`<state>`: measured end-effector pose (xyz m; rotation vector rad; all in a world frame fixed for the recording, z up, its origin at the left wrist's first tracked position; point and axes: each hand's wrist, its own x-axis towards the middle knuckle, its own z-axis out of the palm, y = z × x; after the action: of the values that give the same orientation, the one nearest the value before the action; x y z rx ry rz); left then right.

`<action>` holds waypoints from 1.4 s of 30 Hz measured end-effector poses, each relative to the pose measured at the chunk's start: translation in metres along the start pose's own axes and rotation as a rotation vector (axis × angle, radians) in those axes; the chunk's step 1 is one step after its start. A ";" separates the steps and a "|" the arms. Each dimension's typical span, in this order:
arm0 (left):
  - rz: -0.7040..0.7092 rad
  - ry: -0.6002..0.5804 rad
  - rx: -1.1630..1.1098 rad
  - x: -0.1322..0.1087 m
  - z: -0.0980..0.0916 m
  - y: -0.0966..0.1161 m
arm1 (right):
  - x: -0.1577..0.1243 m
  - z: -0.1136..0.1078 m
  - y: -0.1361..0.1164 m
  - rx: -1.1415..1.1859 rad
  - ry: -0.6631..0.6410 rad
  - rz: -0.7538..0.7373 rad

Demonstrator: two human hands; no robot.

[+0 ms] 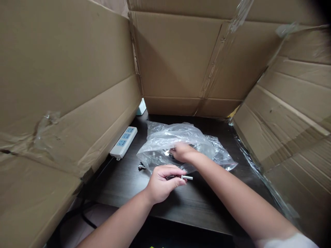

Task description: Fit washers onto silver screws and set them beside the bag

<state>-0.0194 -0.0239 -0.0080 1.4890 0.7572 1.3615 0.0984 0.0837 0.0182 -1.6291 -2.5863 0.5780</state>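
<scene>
I see the clear plastic bag (178, 131) spread around and beyond my curled right hand (182, 152); its hold I can't tell. I judge this a reach-in, calling for unsnagged fingers. My left hand (163, 183) pinches a silver bolt (188, 177), protruding rightward.

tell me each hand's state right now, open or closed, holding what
Left hand: closed, holding a silver metal bolt.
Right hand: at the opening of the clear plastic bag; open or closed cannot be told.
</scene>
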 end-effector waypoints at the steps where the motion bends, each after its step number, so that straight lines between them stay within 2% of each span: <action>1: 0.013 0.005 0.006 0.000 -0.001 0.000 | 0.005 0.002 -0.002 -0.002 -0.011 0.009; 6: 0.058 0.026 0.021 -0.001 -0.002 -0.002 | 0.015 0.012 -0.008 -0.026 -0.042 0.033; 12: 0.099 0.053 0.045 -0.002 -0.002 -0.001 | 0.011 0.017 -0.012 -0.044 0.025 -0.046; 20: 0.180 0.192 0.193 0.000 -0.002 0.001 | 0.004 0.023 0.009 0.009 0.054 0.036; 25: 0.147 0.314 0.297 -0.001 -0.002 -0.002 | -0.019 0.013 0.021 0.111 0.109 0.057; 27: 0.149 0.360 0.353 -0.001 -0.001 -0.003 | -0.035 0.009 0.023 0.220 0.186 0.032; 29: 0.162 0.392 0.405 -0.001 -0.001 -0.005 | -0.051 0.008 0.022 0.560 0.314 -0.012; 32: 0.192 0.395 0.460 0.000 0.001 -0.008 | -0.072 0.012 0.014 1.092 0.365 -0.024; 34: 0.209 0.384 0.475 0.000 0.002 -0.009 | -0.081 0.016 0.007 1.272 0.381 -0.024; 37: 0.217 0.361 0.473 0.000 0.003 -0.010 | -0.088 0.023 -0.002 1.313 0.451 -0.022; 42: 0.188 0.393 0.481 0.001 0.004 -0.010 | -0.089 0.032 -0.009 1.084 0.638 -0.090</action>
<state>-0.0137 -0.0201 -0.0164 1.7105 1.2897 1.7268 0.1235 -0.0070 0.0060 -1.0377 -1.4178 0.9885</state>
